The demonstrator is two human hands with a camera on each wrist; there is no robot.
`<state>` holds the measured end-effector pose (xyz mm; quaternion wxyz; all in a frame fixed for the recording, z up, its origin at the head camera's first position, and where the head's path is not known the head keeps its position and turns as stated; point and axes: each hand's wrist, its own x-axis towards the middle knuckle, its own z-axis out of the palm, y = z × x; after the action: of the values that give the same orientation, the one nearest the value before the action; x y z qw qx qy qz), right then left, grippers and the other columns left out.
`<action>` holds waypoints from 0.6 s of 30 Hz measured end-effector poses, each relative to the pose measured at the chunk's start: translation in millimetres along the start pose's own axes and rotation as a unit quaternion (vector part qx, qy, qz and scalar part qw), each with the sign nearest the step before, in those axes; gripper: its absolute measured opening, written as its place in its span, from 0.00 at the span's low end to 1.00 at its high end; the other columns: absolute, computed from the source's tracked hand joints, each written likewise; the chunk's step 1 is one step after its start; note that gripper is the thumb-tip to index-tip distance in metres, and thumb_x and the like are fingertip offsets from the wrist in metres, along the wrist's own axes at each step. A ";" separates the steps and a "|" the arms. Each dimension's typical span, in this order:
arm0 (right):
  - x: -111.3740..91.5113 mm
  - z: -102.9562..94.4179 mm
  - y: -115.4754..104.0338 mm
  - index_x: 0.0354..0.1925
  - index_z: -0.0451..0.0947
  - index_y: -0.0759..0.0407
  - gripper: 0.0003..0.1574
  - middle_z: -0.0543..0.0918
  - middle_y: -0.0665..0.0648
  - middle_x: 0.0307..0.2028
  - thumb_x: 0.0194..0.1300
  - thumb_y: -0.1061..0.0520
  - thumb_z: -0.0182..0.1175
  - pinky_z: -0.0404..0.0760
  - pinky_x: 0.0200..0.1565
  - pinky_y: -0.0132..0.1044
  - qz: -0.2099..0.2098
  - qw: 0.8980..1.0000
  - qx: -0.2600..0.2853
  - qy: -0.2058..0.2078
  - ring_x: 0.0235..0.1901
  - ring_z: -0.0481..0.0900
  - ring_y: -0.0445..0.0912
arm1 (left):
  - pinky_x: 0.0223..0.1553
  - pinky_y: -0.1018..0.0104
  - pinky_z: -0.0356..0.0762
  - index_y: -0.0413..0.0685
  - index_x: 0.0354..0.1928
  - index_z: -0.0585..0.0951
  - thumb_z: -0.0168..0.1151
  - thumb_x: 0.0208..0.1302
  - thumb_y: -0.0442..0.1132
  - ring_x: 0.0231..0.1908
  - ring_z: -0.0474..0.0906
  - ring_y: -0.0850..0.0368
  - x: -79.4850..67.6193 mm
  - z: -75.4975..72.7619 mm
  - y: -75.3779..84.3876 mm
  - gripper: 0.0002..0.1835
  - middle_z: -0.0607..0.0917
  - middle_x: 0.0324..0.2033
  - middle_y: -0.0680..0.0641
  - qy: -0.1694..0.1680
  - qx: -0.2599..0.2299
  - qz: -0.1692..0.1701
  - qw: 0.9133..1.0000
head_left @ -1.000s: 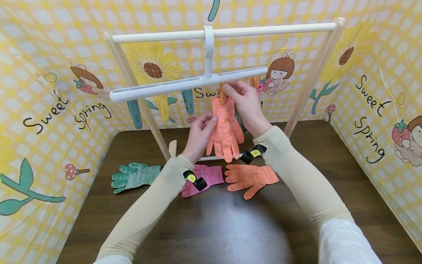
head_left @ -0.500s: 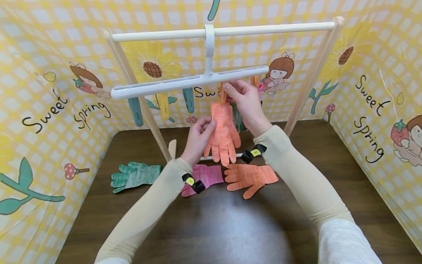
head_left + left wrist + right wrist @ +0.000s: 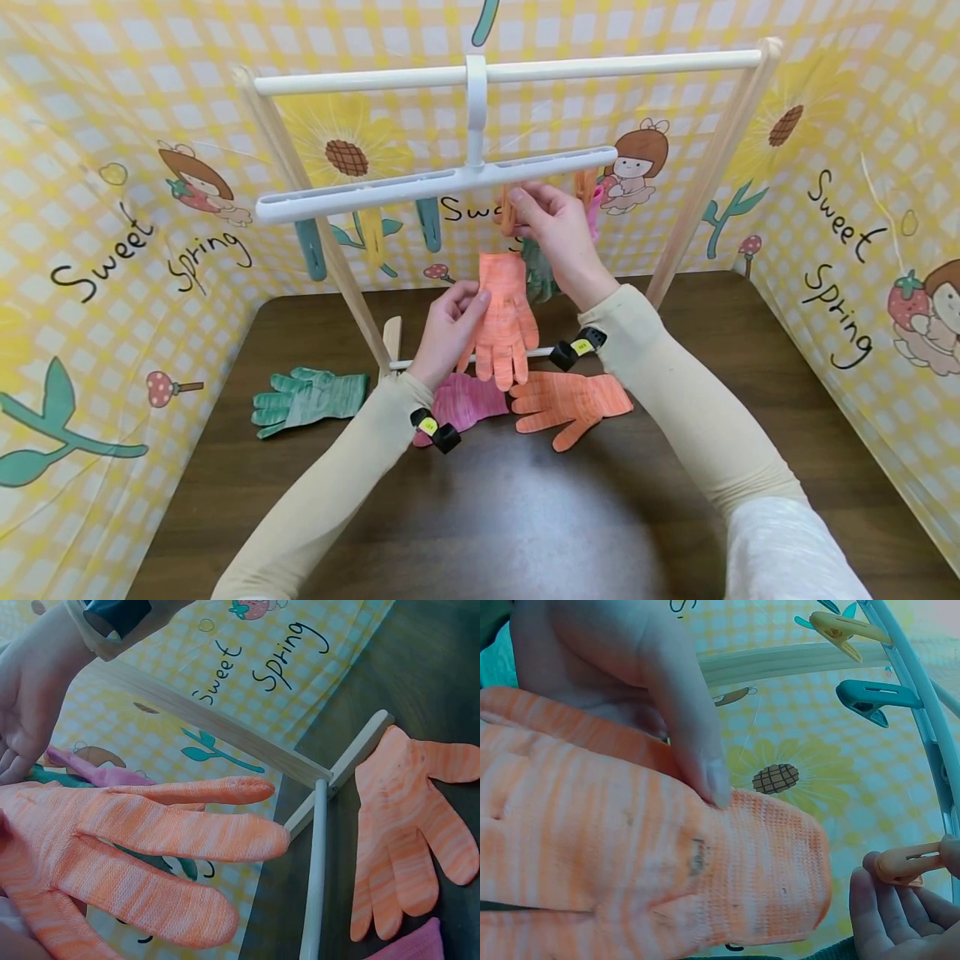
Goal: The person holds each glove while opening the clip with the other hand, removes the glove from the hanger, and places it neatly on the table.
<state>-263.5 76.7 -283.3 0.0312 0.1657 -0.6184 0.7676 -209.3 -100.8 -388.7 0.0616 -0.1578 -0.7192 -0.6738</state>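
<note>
My left hand (image 3: 453,325) pinches the side of an orange knitted glove (image 3: 504,321) near its cuff, with the glove's fingers hanging down. In the right wrist view, the thumb presses on the glove's cuff (image 3: 780,862). My right hand (image 3: 558,233) pinches an orange clothespin (image 3: 904,862) that hangs from the white hanger (image 3: 360,193). A gap shows between this clothespin and the top of the cuff. Behind the right hand hang a green glove (image 3: 538,275) and something pink (image 3: 596,212), both partly hidden.
The hanger hooks over the top bar (image 3: 360,81) of a wooden rack. Teal clothespins (image 3: 311,250) and a yellow one (image 3: 372,237) hang on its left half. On the dark table lie a green glove (image 3: 315,400), a pink glove (image 3: 476,402) and another orange glove (image 3: 573,408).
The left hand has brought the orange glove down, so its cuff has come away from the clothespin. The right hand has stayed at the clothespin. The hanger has shifted slightly to the right.
</note>
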 end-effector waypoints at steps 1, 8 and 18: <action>-0.2 -0.2 0.0 0.59 0.76 0.73 0.21 0.85 0.56 0.41 0.80 0.57 0.56 0.84 0.51 0.41 0.000 1.000 0.001 -0.001 0.46 0.88 0.50 | 0.34 0.69 0.74 0.34 0.52 0.80 0.55 0.80 0.37 0.27 0.75 0.63 -0.8 -0.2 -0.8 0.12 0.84 0.28 0.56 0.000 0.004 0.000 1.000; -1.2 -3.4 0.7 0.59 0.76 0.69 0.19 0.84 0.55 0.40 0.80 0.57 0.56 0.84 0.52 0.42 0.013 1.000 0.004 -0.010 0.43 0.88 0.46 | 0.31 0.68 0.70 0.37 0.52 0.81 0.56 0.80 0.39 0.24 0.69 0.61 -8.0 -0.1 -3.9 0.12 0.83 0.27 0.54 -0.012 0.020 -0.015 1.000; -3.4 -3.0 0.5 0.58 0.75 0.68 0.17 0.83 0.54 0.42 0.78 0.59 0.57 0.84 0.53 0.43 0.022 1.000 0.016 -0.011 0.39 0.86 0.46 | 0.28 0.69 0.69 0.36 0.52 0.81 0.57 0.79 0.38 0.22 0.68 0.61 -12.8 0.7 -7.1 0.11 0.81 0.28 0.51 -0.023 0.012 -0.018 0.999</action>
<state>-261.1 80.0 -285.3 0.0049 0.1605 -0.6101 0.7759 -199.4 -102.2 -399.4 0.0343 -0.1595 -0.7314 -0.6621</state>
